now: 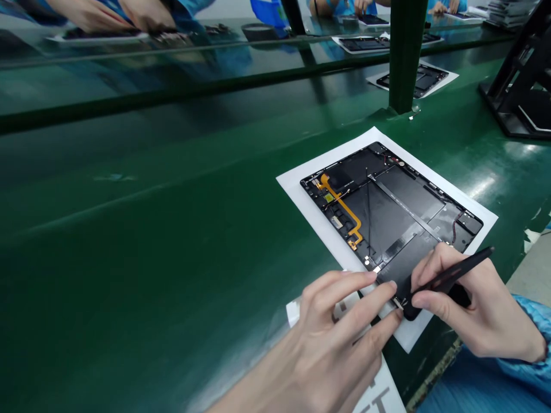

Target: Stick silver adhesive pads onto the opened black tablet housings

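An opened tablet (387,212) lies back-up on a white sheet (301,189), its black inner parts and an orange flex cable (344,209) exposed. My right hand (473,310) grips black tweezers (451,275) like a pen, their tip at the tablet's near corner. My left hand (340,338) reaches in from below, fingers stretched out, fingertips pressing on the tablet's near edge beside the tweezer tip. A small white strip (340,310) of parts lies partly under my left hand.
The green conveyor belt (150,241) runs left to right. A green post (404,57) stands behind the tablet, another opened tablet (419,80) beyond it. A black stand (520,86) sits at the far right. Other people's hands (112,14) work across a glass shelf (172,51).
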Motion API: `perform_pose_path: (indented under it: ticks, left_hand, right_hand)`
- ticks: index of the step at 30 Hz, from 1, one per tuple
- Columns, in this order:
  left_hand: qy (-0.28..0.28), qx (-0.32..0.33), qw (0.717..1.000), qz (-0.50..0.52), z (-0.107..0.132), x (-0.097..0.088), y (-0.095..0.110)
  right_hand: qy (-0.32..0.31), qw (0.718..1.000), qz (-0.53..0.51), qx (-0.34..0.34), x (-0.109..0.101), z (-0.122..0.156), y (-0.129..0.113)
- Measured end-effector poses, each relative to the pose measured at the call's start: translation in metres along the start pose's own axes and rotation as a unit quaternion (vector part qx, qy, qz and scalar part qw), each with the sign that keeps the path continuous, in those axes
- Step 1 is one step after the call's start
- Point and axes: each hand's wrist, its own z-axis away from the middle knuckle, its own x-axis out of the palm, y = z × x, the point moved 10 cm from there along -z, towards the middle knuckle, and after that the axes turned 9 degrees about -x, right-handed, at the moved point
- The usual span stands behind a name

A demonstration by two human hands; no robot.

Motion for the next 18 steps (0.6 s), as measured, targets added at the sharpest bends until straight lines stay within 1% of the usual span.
perform_pose_path:
  ticks: [3, 6, 7, 9, 11, 12, 15, 18]
  left_hand:
    - [-0.009, -0.003, 1.000, -0.009, 0.001, 0.002, -0.001]
    - [-0.010, 0.002, 1.000, -0.020, 0.002, 0.002, 0.001]
    - [-0.011, -0.001, 1.000, -0.022, 0.002, 0.002, 0.001]
    - [-0.020, -0.009, 0.999, -0.027, 0.001, 0.003, 0.000]
    - [-0.044, -0.014, 0.998, -0.035, -0.001, 0.006, -0.001]
    - [-0.058, -0.013, 0.997, -0.040, -0.002, 0.007, -0.001]
    - [-0.087, -0.005, 0.995, -0.058, -0.004, 0.010, 0.001]
    - [-0.078, 0.003, 0.994, -0.071, -0.006, 0.009, 0.006]
  right_hand:
    - [-0.001, 1.000, -0.003, 0.001, 0.001, 0.000, -0.001]
    - [0.008, 1.000, -0.020, 0.021, -0.001, 0.002, 0.004]
    - [0.022, 0.999, -0.028, 0.028, -0.003, 0.003, 0.006]
    - [0.070, 0.996, -0.043, 0.043, -0.012, 0.006, 0.011]
    - [0.118, 0.990, -0.055, 0.057, -0.019, 0.010, 0.015]
    - [0.132, 0.987, -0.061, 0.061, -0.021, 0.011, 0.016]
    - [0.140, 0.985, -0.075, 0.058, -0.021, 0.012, 0.016]
    - [0.149, 0.984, -0.080, 0.052, -0.021, 0.013, 0.016]
